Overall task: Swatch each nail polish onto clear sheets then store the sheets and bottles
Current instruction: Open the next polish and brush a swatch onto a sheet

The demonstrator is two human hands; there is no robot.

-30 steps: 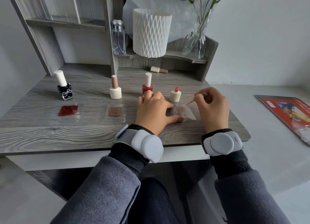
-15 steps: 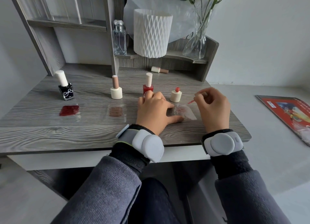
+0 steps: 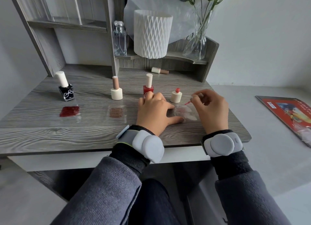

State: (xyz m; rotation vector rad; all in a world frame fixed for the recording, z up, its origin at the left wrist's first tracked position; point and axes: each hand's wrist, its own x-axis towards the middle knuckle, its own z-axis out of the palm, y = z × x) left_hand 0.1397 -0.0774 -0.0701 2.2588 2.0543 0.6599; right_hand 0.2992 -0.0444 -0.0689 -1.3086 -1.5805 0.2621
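Grey woodgrain desk (image 3: 50, 133), black bottle (image 3: 66, 93), dark red swatch (image 3: 69, 111), white diamond-patterned vase (image 3: 152, 34)

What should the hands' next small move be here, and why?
Probably lower the brush onto the clear sheet and pull a stroke. The right hand pinches it with its red tip near the sheet's far edge, the left hand pins the sheet flat, and this sheet shows only a faint tint, unlike the dark red swatch further left.

We see a home dressing corner: a grey wood-grain bench (image 3: 50, 123) whose shelf (image 3: 176, 56) holds a clear glass perfume bottle (image 3: 119, 39), a white ribbed pot (image 3: 152, 34) and a glass flower vase (image 3: 196, 44).
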